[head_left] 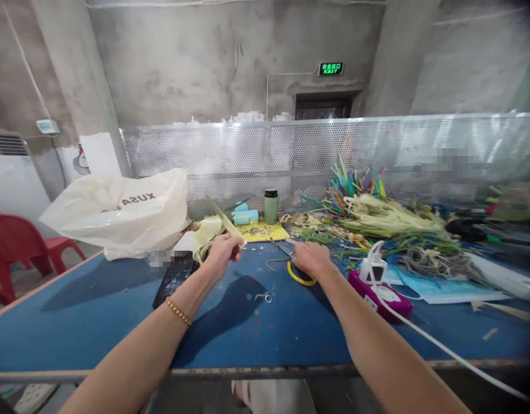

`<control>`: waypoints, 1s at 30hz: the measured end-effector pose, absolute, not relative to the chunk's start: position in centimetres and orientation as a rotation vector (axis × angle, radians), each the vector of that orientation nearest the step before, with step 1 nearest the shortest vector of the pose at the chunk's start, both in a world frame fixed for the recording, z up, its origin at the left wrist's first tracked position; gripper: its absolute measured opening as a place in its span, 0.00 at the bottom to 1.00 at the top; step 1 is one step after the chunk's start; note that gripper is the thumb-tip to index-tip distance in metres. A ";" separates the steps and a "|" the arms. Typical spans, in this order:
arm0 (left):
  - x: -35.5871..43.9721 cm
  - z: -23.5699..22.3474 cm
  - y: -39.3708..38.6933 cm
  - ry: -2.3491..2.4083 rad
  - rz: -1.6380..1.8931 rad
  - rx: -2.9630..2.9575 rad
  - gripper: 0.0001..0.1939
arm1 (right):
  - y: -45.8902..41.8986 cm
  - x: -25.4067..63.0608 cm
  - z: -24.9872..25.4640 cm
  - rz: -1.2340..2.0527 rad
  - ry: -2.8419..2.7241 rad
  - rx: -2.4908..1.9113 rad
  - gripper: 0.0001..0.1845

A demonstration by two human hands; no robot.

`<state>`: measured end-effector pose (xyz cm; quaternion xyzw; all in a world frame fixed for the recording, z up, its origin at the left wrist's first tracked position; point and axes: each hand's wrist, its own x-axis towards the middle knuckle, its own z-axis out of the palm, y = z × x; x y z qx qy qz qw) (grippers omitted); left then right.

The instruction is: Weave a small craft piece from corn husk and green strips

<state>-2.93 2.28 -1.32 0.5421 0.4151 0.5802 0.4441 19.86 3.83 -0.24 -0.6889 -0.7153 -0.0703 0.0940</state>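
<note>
My left hand is closed in a pinch round the base of a pale green husk leaf, which points up and to the left. My right hand is closed over a pair of scissors at the middle of the table. One yellow scissor handle shows below the fingers, and the blades point away to the left. The other handle is hidden by the hand. More crumpled husk lies just behind my left hand. Small curled scraps rest on the blue table between my forearms.
A white plastic bag stands at the left, and a dark phone lies beside my left wrist. A green bottle stands behind a yellow sheet. To the right are a purple power strip with a white cable and a husk pile.
</note>
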 end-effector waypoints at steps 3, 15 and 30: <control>-2.2 -1.3 1.6 1.080 1.351 1.523 0.11 | 2.9 18.1 0.5 -0.119 -2.156 -1.436 0.13; -1.7 -1.6 1.1 1.024 1.218 1.959 0.16 | 1.6 14.7 -0.3 0.889 -1.728 -0.930 0.10; -2.0 -1.1 1.0 1.034 1.164 1.909 0.13 | 1.9 15.3 -0.5 0.826 -1.885 -0.875 0.12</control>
